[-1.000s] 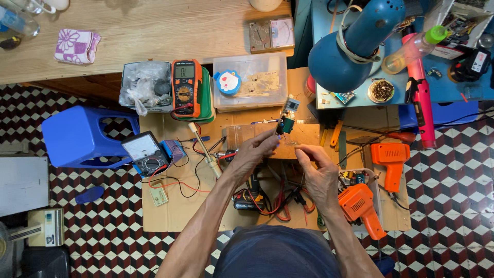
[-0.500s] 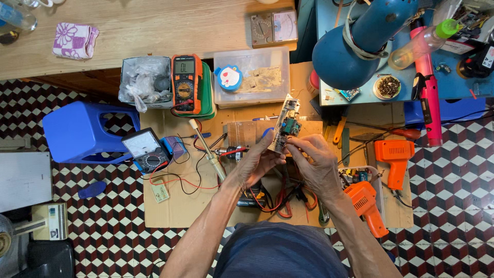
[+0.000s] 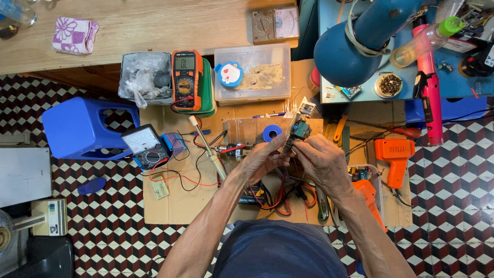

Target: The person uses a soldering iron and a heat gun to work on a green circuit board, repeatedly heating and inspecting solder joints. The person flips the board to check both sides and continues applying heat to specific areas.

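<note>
Circuit board (image 3: 298, 126) is pinched in both my hands, left (image 3: 261, 162) and right (image 3: 321, 160), mid-frame; loose fingers could drop it.

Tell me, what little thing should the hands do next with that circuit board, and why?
Probably tilt the circuit board flatter toward the eyes. Both the left hand and the right hand pinch its lower end, and it stands edge-on above the cardboard mat, so its parts are hard to see. The soldering iron lies untouched beside them.
</note>
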A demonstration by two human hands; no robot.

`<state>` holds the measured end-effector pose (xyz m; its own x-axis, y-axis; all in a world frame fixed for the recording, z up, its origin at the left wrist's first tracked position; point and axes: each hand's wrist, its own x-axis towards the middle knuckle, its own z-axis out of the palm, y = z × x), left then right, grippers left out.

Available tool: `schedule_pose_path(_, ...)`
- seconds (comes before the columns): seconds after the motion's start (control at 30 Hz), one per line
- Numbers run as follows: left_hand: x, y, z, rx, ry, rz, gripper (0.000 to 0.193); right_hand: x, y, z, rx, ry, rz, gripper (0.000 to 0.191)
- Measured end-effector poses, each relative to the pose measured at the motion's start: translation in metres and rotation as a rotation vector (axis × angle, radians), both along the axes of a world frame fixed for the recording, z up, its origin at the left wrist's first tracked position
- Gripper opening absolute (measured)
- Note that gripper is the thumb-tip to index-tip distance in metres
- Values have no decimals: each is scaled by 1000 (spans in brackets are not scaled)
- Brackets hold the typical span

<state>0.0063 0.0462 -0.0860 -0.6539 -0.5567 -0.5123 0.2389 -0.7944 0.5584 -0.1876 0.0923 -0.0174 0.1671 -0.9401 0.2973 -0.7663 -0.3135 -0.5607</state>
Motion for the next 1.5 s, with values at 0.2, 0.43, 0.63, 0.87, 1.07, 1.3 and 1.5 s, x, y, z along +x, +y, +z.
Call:
schedule_pose_path(0.2, -8, 5, -1, 54, -39, -8, 63, 2, 8, -3, 48, -65, -108, 17)
schedule_pose_path(0.43, -11, 2, -3, 8, -99, -33, 65, -4, 12, -1, 170, -146, -111, 17)
schedule_pose_path(0.63, -12, -1, -7, -103, -206, -75, 69, -5, 5, -1, 41, 34, -6, 12)
schedule_pose_path(0.87, -3, -15, 0, -35, -259, 54, 68, -5, 11, -8, 86, -137, -65, 13)
schedule_pose_path(1.07, 38, -3, 22, -71, -267, 286, 60, -1, -12, -6, 364, -411, -304, 16)
schedule_pose_path(1.3, 87, 62, 24, -9, -293, 617, 48, 42, -138, -49, 498, -365, -248, 25)
schedule_pose_path(1.5, 105, 95, 18, 98, -473, 619, 61, 75, -223, -98, 603, -432, -229, 25)
